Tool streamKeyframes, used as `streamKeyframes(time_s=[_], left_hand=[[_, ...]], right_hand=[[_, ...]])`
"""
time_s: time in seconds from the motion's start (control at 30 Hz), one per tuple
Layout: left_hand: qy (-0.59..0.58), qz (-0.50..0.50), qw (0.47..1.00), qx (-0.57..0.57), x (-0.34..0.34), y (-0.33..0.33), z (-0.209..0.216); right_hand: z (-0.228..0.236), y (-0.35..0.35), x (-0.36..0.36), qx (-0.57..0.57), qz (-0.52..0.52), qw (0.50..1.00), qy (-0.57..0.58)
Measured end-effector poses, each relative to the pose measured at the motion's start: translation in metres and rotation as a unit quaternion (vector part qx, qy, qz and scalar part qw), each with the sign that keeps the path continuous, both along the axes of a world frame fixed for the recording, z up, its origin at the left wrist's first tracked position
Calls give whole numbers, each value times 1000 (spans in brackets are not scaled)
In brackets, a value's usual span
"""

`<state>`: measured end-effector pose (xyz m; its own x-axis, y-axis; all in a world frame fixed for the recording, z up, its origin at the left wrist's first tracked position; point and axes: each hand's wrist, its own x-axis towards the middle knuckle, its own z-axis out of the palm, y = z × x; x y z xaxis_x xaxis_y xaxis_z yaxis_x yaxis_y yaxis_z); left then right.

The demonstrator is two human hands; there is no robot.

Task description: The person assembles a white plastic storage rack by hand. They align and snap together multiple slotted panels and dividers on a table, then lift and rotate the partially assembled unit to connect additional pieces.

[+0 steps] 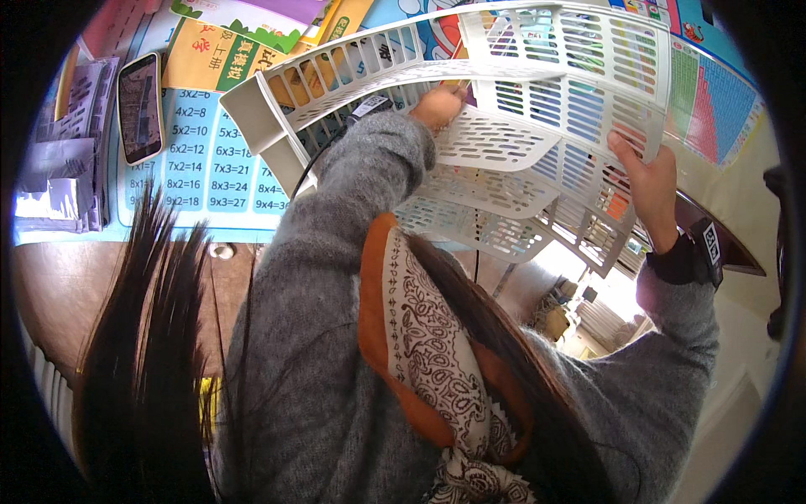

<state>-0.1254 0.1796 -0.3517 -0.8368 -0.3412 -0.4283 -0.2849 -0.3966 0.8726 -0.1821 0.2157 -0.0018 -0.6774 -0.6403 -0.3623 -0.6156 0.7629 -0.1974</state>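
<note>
A white plastic file rack (pixel 512 139) with slotted walls and dividers lies tilted across the top of the head view, over the table's edge. My right hand (pixel 651 181) grips its right side panel, with the thumb on the near face and the other fingers behind. Reaching in between the dividers, my left hand (pixel 438 107) is closed at the edge of one. The slotted plastic partly hides its fingertips. Colourful printed sheets show through the slots.
At the left, a smartphone (pixel 140 107) rests on a blue multiplication-table mat (pixel 189 181). Purple-grey plastic packets (pixel 63 168) are stacked beside it. Orange and yellow booklets (pixel 214 59) lie behind the rack, and a colourful chart (pixel 714 105) is at the right.
</note>
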Motion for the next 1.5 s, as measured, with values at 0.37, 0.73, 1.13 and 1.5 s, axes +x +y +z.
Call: streamKeyframes(time_s=[0.37,0.73,1.13,1.5], left_hand=[[27,84,972,215,0,4,10],[38,-34,989,-142,22,-24,55],[98,175,819,-537,50,9,164],[180,220,833,-474,41,13,155]], right_hand=[[-5,-11,5,-64,7,998,-17],[-10,-7,-32,-59,-23,991,-116],[-13,-9,-29,-47,-17,992,-112],[-17,-8,-24,-48,32,998,-25]])
